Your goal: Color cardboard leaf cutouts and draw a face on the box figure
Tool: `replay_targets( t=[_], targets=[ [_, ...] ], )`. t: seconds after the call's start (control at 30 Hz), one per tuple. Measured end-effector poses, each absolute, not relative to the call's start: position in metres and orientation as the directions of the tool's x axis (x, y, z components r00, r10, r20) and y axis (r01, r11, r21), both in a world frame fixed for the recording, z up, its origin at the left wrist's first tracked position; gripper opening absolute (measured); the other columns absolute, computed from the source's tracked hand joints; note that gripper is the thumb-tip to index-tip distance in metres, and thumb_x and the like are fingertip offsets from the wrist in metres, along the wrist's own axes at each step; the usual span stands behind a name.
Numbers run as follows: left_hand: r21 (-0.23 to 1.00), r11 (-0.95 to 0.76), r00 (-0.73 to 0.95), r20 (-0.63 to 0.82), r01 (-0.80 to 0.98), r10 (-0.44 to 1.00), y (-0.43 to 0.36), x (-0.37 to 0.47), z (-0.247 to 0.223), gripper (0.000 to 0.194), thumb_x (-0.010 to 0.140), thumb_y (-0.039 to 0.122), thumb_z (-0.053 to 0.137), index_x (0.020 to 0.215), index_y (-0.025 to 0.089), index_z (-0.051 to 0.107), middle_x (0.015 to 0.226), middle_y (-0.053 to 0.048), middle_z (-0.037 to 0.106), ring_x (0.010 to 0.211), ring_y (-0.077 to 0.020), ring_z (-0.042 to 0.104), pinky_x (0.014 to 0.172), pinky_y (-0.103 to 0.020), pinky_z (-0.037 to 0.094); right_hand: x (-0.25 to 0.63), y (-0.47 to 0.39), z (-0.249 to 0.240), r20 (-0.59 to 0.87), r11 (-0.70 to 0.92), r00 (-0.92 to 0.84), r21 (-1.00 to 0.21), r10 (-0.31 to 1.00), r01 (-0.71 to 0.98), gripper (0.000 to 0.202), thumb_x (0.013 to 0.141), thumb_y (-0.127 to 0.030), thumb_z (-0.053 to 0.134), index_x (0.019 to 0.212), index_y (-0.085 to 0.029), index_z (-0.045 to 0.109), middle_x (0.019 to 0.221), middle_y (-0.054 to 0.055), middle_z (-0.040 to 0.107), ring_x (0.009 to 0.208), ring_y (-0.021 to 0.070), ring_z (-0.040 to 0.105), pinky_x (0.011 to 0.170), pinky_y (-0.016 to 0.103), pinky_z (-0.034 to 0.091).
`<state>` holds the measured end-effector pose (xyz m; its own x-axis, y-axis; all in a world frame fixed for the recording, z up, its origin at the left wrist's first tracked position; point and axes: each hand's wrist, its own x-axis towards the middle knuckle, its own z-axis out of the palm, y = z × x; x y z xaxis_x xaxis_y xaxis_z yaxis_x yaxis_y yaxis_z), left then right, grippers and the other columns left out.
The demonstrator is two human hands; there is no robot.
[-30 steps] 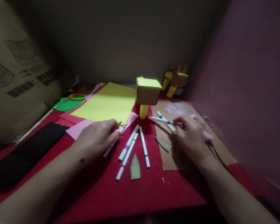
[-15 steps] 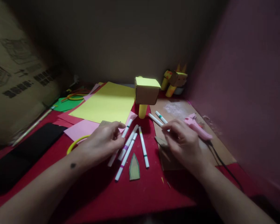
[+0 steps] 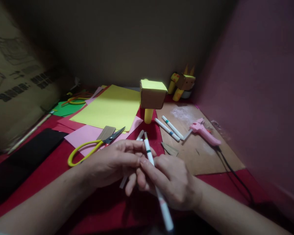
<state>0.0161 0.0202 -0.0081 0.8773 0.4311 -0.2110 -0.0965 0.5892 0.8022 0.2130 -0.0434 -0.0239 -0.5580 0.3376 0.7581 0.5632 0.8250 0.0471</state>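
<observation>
A white marker pen with a dark green band slants between my two hands, its lower end toward me. My left hand grips it near the banded upper end. Around its middle, the fingers of my right hand are closed. More white markers lie on the red cloth, mostly hidden behind my hands. Beside my left hand are yellow-handled scissors, blades slightly apart, over a small cardboard piece. A pointed cardboard piece rests beyond my right hand.
A cardboard box figure with a yellow top stands mid-table; another figure is behind it. Yellow paper lies left. On a cardboard sheet are two markers and a pink glue gun with a cord.
My hands have come together toward me. The left hand has lifted a marker off the cloth, and the right hand has left the cardboard sheet and taken hold of it too.
</observation>
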Motion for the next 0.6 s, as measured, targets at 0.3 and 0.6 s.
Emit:
replay_targets(
  t=[0.3,0.6],
  targets=[
    [0.875,0.478,0.651,-0.315,-0.084,0.69,0.01,0.029,0.0,0.039,0.075,0.04,0.086,0.062,0.014,0.059,0.046,0.005,0.049,0.039,-0.0025,0.037,0.037,-0.01,0.029,0.207,-0.049,-0.023,0.762,0.823,-0.504,-0.067,0.407,0.564,0.046,0.108,-0.039,0.04,0.089,-0.013,0.072,0.061,0.002,0.053,0.056,0.0152,0.047,0.051,0.028,0.037],
    [0.883,0.462,0.519,-0.358,-0.082,0.776,0.009,0.034,0.005,0.036,0.068,0.038,0.083,0.052,0.016,0.059,0.04,0.003,0.05,0.032,-0.0042,0.032,0.03,-0.014,0.025,0.208,-0.05,-0.021,0.743,0.793,-0.512,-0.044,0.432,0.607,0.052,0.108,-0.027,0.035,0.067,-0.017,0.066,0.057,0.001,0.048,0.054,0.015,0.04,0.05,0.03,0.03]
  ],
)
